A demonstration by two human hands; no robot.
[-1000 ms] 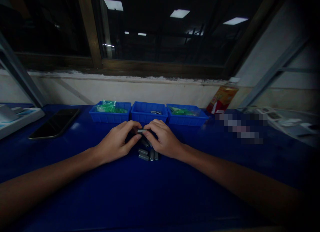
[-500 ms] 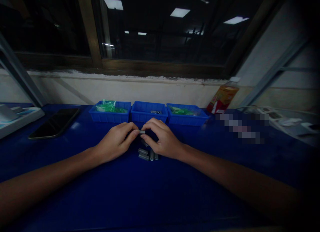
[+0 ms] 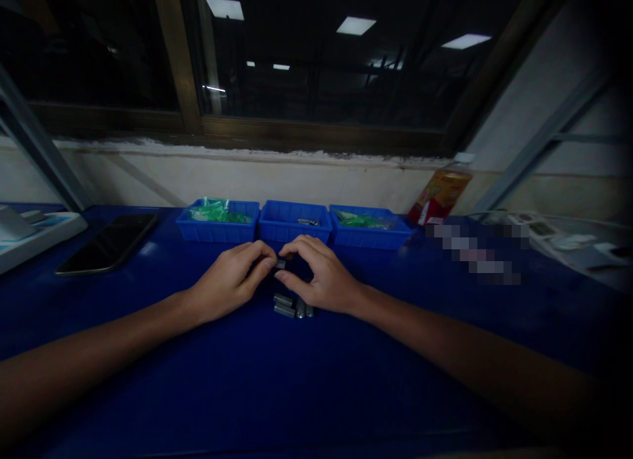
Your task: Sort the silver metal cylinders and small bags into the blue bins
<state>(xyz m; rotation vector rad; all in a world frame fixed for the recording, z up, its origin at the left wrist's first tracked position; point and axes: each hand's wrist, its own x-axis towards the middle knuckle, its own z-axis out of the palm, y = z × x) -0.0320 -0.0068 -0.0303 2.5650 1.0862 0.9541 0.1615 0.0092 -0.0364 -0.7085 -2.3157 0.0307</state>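
Observation:
My left hand (image 3: 235,277) is closed, its thumb and forefinger pinching one end of a short grey metal piece (image 3: 281,264). My right hand (image 3: 321,274) curves around the other end, its thumb and forefinger apart and the piece between them; whether the thumb touches it I cannot tell. Just below, on the blue table (image 3: 277,386), several similar short metal pieces (image 3: 284,310) lie in a small group. Some lie crosswise, while others point toward me. Their exact kind is too small and dark to make out.
Behind my hands stand three blue bins: the left bin (image 3: 217,232) and right bin (image 3: 368,238) hold green-tinted plastic packets, the middle bin (image 3: 294,231) a few metal pieces. A phone (image 3: 109,243) and a white device (image 3: 39,235) lie left. A bottle (image 3: 442,192) stands right.
My right thumb and forefinger have spread apart around the metal piece. A loose piece seen below my fingers earlier no longer shows there. My left hand has barely moved.

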